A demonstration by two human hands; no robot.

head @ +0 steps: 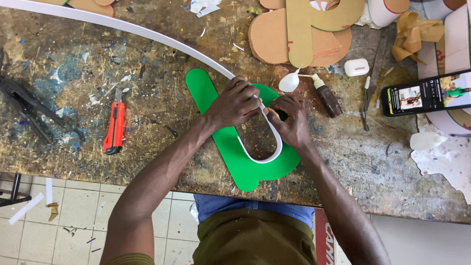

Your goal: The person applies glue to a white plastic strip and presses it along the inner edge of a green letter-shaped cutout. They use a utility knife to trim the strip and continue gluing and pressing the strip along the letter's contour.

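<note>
The worktop [98, 73] is a worn, paint-stained board, scattered with scraps and flecks. Its near edge runs across the lower part of the view; below it lies a pale tiled floor [73, 216] with offcuts.

A green letter-shaped panel [230, 152] lies flat near the front edge, its lower tip touching that edge. A white flexible strip [147, 32] sweeps in from the upper left and bends into a U-loop along the panel's inner cutout.

The left hand [235, 103] lies over the strip where it meets the panel, fingers curled and pressed down on it. The right hand [292, 120] sits just beside it, fingers pinching the strip at the loop's upper right.

An orange utility knife [115, 128] lies well apart to the left, with open surface between. A brown glue bottle [327, 98] and white spoon [289, 82] lie just beyond the right hand. A phone [426, 93] sits at the right; cardboard letter cutouts [299, 34] crowd the far edge.
</note>
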